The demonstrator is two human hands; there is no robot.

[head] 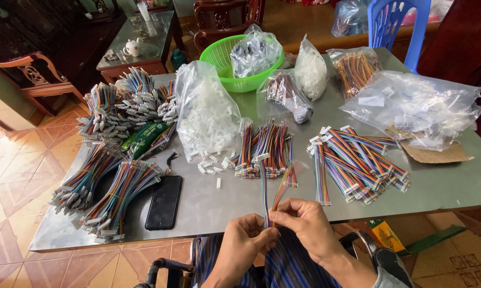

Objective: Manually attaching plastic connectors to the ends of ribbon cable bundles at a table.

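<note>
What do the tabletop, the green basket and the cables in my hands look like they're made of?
Tabletop: likely sheet metal, dull grey with a soft brushed sheen. Green basket: looks like moulded plastic, with slotted walls and a glossy rim. Ribbon cables pinched by the left hand and right hand: thin wires in multicoloured, probably plastic, insulation, ending in small white plastic-looking connectors.

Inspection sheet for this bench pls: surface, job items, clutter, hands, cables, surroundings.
Surface: grey metal table, crowded at the back.
Job's things: multicoloured ribbon cable pinched between both hands; loose white connectors by a clear bag of connectors.
Clutter: black phone, green basket with bagged parts, torn cardboard.
Grippers: left hand and right hand both grip the cable at the near edge.
Cables: bundled cable stacks at left, centre and right.
Surroundings: tiled floor, blue plastic chair, glass-topped side table.
</note>
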